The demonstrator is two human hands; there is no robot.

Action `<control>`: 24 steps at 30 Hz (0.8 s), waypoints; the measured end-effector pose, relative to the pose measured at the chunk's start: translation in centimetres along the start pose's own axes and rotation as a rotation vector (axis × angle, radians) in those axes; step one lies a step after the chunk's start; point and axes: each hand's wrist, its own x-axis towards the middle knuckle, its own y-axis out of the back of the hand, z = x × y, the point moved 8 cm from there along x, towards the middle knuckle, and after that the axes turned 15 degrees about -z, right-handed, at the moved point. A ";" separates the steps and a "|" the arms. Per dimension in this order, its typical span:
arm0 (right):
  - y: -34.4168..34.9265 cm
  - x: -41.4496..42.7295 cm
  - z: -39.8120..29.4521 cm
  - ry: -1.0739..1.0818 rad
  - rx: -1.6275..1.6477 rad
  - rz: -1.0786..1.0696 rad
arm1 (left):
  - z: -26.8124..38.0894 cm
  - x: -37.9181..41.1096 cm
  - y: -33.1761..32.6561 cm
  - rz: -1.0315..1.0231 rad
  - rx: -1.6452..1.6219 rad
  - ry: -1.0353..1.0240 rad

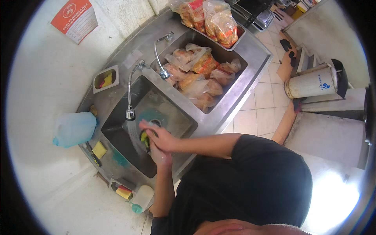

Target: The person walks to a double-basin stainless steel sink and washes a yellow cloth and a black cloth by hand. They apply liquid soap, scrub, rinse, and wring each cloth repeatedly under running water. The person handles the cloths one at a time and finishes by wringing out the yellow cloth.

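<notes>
My left hand (161, 157) and my right hand (161, 137) meet over the left basin (173, 105) of a stainless steel sink. A blurred yellow-green and black object (144, 138) sits against my left fingers, in that hand's hold; its exact kind is unclear. My right hand lies across the left, its fingers stretched past it, and I cannot tell whether it grips the object too. Water (132, 129) sprays down beside the hands from a flexible-neck faucet (130, 114). Part of the drain (155, 122) shows behind the right fingers.
The right basin (241, 64) holds several plastic bags of raw meat (202, 79), with a second faucet (164, 73) above. More bagged meat (220, 26) fills a metal pan behind. A blue jug (76, 129), yellow sponge (99, 149), knife-like tool (95, 160) and small containers (106, 78) line the wall side.
</notes>
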 end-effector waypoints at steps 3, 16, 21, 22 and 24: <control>2.0 0.6 4.5 -0.139 -0.017 0.079 | -2.0 -0.1 2.5 0.113 0.280 0.109; 5.6 -1.1 13.3 -0.592 0.638 0.374 | 4.4 0.9 0.0 0.275 1.191 -0.300; 1.5 -2.1 9.9 -0.528 0.212 0.233 | 1.6 4.1 3.4 0.255 0.964 -0.152; 1.5 -2.8 6.3 -0.498 0.202 0.260 | 2.0 5.0 3.8 0.291 0.756 -0.068; 1.7 -2.3 5.5 -0.429 0.126 0.276 | 1.0 5.1 4.4 0.285 0.440 -0.084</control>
